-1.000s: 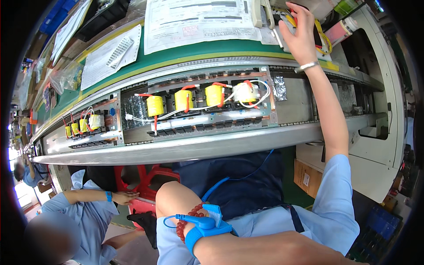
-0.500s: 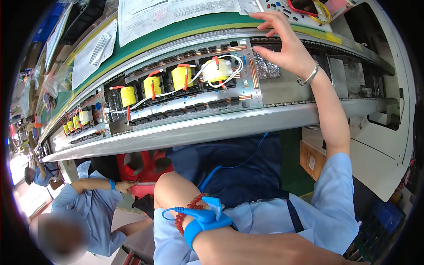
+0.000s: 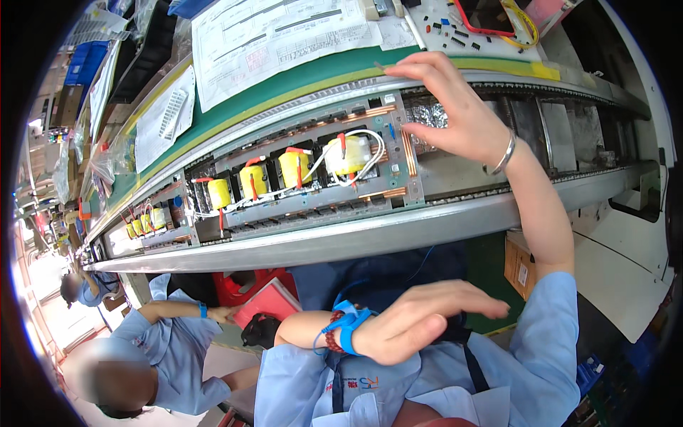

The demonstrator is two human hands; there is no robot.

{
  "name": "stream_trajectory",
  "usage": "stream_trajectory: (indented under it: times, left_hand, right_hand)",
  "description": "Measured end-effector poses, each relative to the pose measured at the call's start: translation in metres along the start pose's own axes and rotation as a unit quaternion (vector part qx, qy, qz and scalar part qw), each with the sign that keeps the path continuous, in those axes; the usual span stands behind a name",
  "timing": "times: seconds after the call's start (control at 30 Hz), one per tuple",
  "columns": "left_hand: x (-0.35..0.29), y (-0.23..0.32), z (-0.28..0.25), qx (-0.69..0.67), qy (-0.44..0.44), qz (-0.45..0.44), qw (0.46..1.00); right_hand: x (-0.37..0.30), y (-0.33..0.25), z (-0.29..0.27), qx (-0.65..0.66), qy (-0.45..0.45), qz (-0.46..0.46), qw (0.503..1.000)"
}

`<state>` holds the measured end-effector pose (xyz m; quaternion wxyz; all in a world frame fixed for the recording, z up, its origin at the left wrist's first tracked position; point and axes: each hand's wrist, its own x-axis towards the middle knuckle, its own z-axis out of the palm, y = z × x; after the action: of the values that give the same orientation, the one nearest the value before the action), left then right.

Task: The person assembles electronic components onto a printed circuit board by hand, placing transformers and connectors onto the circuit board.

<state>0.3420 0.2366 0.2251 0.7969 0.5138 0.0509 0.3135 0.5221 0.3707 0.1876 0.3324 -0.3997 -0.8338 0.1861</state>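
Note:
A circuit board (image 3: 292, 199) lies between the metal rails of a conveyor, carrying several yellow-wrapped coils (image 3: 294, 168) with red sleeved leads. A white wire (image 3: 376, 162) loops round the rightmost coil and runs left along the others. My right hand (image 3: 452, 114), with a silver bracelet, hovers over the board's right end, thumb and fingers spread. A tiny grey sliver shows at its fingertips; whether it is held I cannot tell. In front of my chest, my left hand (image 3: 423, 317) is raised with its fingers stretched and nothing in it. Round that wrist are a blue strap (image 3: 348, 331) and red beads.
Behind the rail, printed sheets (image 3: 284, 57) lie on a green surface. Small loose components (image 3: 459, 41) and a red-framed device (image 3: 487, 16) sit at the far right. Another board (image 3: 153, 220) stands further left on the conveyor. A co-worker (image 3: 171, 349) sits at the lower left.
My left hand has risen from the lower edge to in front of my chest. My right hand has come down toward the near side, closer to the board. The view has shifted slightly.

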Motion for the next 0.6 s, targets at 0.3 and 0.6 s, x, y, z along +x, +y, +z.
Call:
stream_trajectory:
  times: [0.3, 0.6]
  left_hand:
    - [-0.017, -0.033, -0.036, 0.338, 0.101, 0.142, 0.925]
    - [-0.017, -0.05, -0.048, 0.473, 0.109, 0.223, 0.845]
  right_hand:
    - [0.003, -0.019, 0.019, 0.11, -0.017, 0.042, 0.993]
    - [0.005, -0.021, 0.014, 0.114, -0.055, 0.08, 0.989]
